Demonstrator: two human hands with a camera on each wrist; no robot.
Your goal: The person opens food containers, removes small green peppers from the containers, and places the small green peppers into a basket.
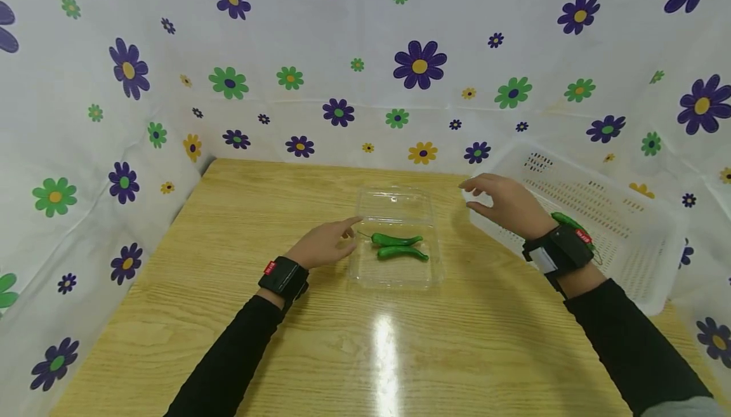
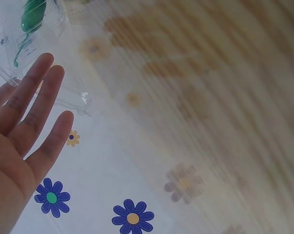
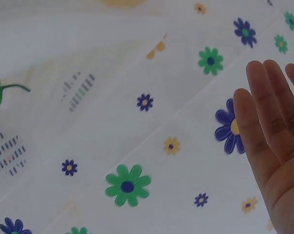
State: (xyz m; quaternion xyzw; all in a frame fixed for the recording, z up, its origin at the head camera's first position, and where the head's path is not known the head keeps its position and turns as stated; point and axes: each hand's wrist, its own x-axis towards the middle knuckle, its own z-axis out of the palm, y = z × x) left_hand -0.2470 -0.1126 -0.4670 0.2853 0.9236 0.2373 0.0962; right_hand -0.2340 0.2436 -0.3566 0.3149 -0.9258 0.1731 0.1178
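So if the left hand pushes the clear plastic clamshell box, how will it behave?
The clear plastic clamshell box looks thin, so it probably slides easily on the glossy wooden table and may flex. The two green peppers lie loose inside and could shift. The left hand is beside its edge.

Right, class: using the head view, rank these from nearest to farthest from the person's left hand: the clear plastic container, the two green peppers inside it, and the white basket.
1. Clear plastic container: just right of the left hand, at its fingertips.
2. Green peppers: inside the container, further right.
3. White basket: far right, beyond the right hand.
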